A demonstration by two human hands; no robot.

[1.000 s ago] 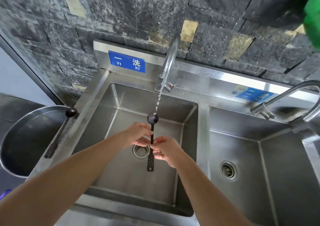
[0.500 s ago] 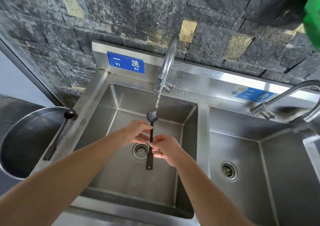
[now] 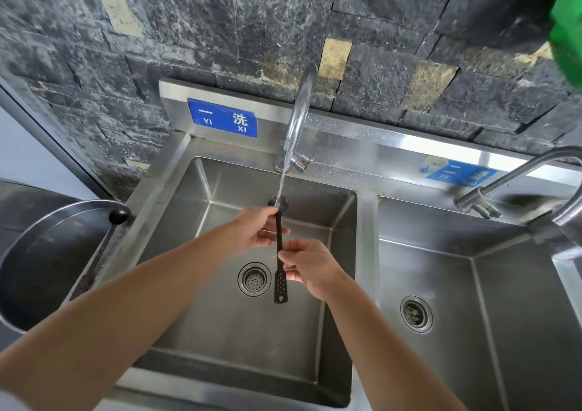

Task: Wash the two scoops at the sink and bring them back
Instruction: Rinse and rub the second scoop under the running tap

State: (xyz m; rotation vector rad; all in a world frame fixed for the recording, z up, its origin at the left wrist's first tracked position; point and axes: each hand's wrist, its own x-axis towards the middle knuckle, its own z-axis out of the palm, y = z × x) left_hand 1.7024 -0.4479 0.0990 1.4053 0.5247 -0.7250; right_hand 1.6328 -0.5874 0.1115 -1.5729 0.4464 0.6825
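Scoop (image 3: pixel 278 247) held mid-basin, well apart from sink (image 3: pixel 366 240) walls.

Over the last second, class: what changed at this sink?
The left hand slid up the handle of the black scoop towards its bowl. The right hand still pinches the lower handle; water still hits the bowl; the second scoop stays on the sink's left rim.

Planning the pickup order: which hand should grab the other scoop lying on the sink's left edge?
Left, probably. The left hand sits nearer the second scoop on the left rim of the sink; the right hand pinches the held scoop mid-handle and could keep it alone.
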